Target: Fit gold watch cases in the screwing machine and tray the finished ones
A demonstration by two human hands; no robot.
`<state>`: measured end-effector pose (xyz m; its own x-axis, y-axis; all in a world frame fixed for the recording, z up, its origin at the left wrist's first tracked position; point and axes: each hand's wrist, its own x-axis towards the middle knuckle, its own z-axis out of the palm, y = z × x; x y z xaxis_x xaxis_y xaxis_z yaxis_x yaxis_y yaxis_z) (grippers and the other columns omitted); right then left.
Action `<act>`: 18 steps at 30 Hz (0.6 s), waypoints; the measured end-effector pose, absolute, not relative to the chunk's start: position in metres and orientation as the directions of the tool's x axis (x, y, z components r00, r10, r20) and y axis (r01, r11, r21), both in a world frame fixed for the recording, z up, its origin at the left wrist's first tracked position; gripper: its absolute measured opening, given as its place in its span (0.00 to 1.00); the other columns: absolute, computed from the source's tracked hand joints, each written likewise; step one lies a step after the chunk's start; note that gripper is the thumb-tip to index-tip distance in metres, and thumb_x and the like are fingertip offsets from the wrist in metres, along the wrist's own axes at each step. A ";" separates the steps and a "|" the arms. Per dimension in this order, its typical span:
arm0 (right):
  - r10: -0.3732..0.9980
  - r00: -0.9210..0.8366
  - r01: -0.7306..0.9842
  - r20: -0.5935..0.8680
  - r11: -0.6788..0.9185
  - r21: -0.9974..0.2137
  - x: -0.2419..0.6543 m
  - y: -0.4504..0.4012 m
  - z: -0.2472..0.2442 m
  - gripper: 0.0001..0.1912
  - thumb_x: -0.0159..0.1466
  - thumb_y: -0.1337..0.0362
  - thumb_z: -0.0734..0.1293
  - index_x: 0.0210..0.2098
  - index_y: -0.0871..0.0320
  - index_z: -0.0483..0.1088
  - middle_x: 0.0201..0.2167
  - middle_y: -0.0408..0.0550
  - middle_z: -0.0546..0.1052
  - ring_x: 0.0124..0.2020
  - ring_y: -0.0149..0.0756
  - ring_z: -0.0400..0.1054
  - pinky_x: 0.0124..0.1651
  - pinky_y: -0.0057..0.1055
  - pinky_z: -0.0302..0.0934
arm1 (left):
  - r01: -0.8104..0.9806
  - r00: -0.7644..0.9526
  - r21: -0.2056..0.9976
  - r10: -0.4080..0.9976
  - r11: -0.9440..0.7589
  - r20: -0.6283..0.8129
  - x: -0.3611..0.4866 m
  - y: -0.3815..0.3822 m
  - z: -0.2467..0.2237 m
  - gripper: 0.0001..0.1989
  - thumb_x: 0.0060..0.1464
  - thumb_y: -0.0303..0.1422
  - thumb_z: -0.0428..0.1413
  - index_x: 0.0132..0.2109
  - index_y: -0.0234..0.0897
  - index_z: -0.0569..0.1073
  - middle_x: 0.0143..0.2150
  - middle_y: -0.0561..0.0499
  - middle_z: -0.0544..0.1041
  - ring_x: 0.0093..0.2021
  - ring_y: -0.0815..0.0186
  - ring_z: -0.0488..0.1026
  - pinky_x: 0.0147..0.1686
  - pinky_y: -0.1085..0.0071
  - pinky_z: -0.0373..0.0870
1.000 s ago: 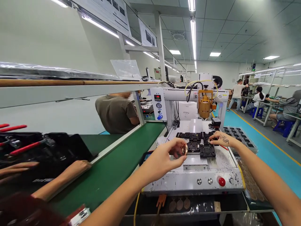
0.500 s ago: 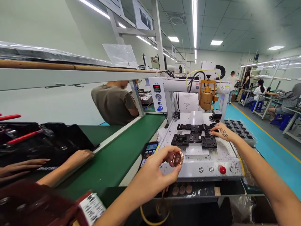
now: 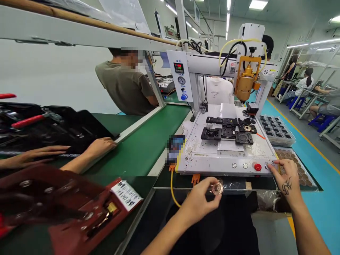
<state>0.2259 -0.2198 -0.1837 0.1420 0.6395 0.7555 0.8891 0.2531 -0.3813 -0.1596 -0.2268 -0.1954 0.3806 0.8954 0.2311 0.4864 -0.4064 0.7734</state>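
Observation:
My left hand [image 3: 203, 198] is closed in a pinch on a round rose-gold metal case [image 3: 217, 188], held in front of the machine's near edge. My right hand [image 3: 287, 180] reaches to the right end of the white machine's front panel, with its thumb at the silver button [image 3: 267, 165]. Its fingers are apart and hold nothing. On the machine bed [image 3: 191, 148] lie several black fixture blocks [image 3: 228, 132]. A similar gold ring-shaped piece [image 3: 247, 129] sits in the right rear block. Above the bed hangs a gold-coloured dispensing head [image 3: 244, 83].
A red button [image 3: 257, 166] is on the front panel. To the right lie a clear tray of dark parts [image 3: 276, 129] and a sheet of round brown discs [image 3: 294, 166]. On the left are a green belt [image 3: 148, 141], a maroon clamp fixture [image 3: 71, 226] and a co-worker's hands [image 3: 98, 147].
My right hand has left the fixture blocks and come down to the front panel button, leaving the gold piece there. My left hand moved lower with its case. The view has tilted down.

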 end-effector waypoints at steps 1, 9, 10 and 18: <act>0.628 0.148 0.902 0.764 0.231 -0.365 0.226 -0.220 -0.189 0.24 0.70 0.40 0.70 0.42 0.56 0.75 0.40 0.53 0.75 0.45 0.51 0.70 0.51 0.49 0.64 | 0.495 0.435 0.753 0.874 -0.433 0.216 -0.153 -0.224 -0.210 0.15 0.55 0.28 0.62 0.50 0.42 0.75 0.54 0.44 0.84 0.54 0.52 0.82 0.57 0.55 0.79; 0.709 -0.081 0.719 0.701 0.528 -0.452 0.139 -0.261 -0.220 0.05 0.74 0.67 0.67 0.45 0.51 0.74 0.38 0.50 0.79 0.40 0.46 0.75 0.45 0.43 0.70 | 0.494 0.539 0.728 0.825 -0.476 0.173 -0.149 -0.219 -0.258 0.18 0.49 0.25 0.65 0.48 0.41 0.76 0.73 0.39 0.72 0.76 0.46 0.64 0.77 0.44 0.55; 0.738 -0.141 0.688 0.659 0.552 -0.471 0.123 -0.264 -0.228 0.07 0.75 0.68 0.66 0.47 0.51 0.75 0.39 0.50 0.80 0.41 0.45 0.76 0.44 0.42 0.72 | 0.496 0.539 0.727 0.825 -0.475 0.171 -0.149 -0.224 -0.258 0.18 0.50 0.25 0.65 0.48 0.41 0.76 0.74 0.39 0.71 0.77 0.46 0.62 0.78 0.44 0.54; 0.808 -0.328 0.625 0.489 0.574 -0.530 0.062 -0.227 -0.276 0.12 0.77 0.66 0.63 0.54 0.53 0.76 0.43 0.54 0.80 0.46 0.49 0.78 0.50 0.46 0.77 | 0.448 0.581 0.778 0.805 -0.440 0.120 -0.153 -0.233 -0.246 0.18 0.53 0.27 0.64 0.52 0.41 0.77 0.73 0.40 0.72 0.76 0.46 0.64 0.78 0.45 0.53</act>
